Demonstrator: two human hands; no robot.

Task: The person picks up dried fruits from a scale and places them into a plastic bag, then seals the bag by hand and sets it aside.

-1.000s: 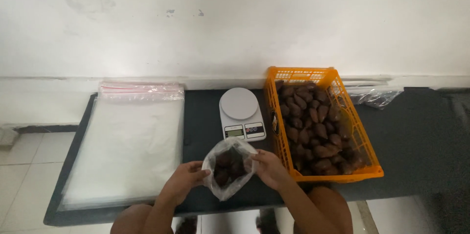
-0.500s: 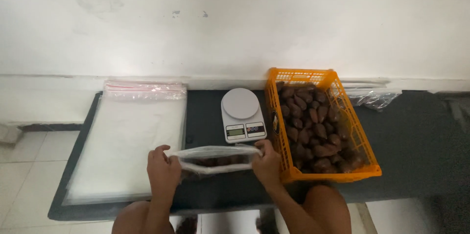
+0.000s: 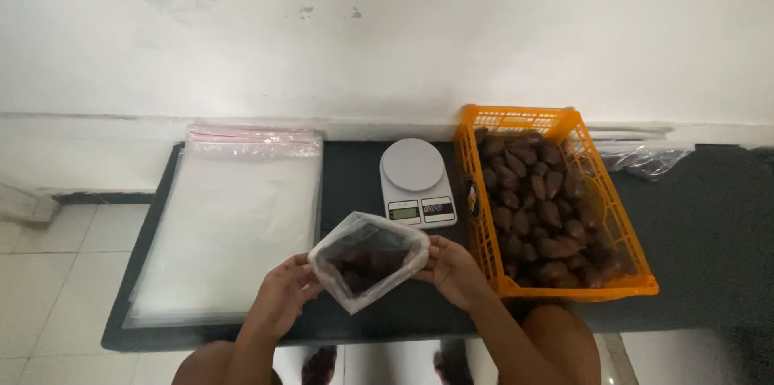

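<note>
Head view: scale point(image 3: 415, 181) and orange crate point(image 3: 556, 199) stand behind the bag point(image 3: 367, 260)

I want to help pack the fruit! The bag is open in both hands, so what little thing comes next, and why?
Probably set the open bag on the white scale just behind it. Left hand and right hand hold its mouth open with dark fruit already inside, and the scale's plate is bare.

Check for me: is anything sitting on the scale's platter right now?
No, the round platter of the white scale is bare; both hands hold the clear bag in front of it.
</note>
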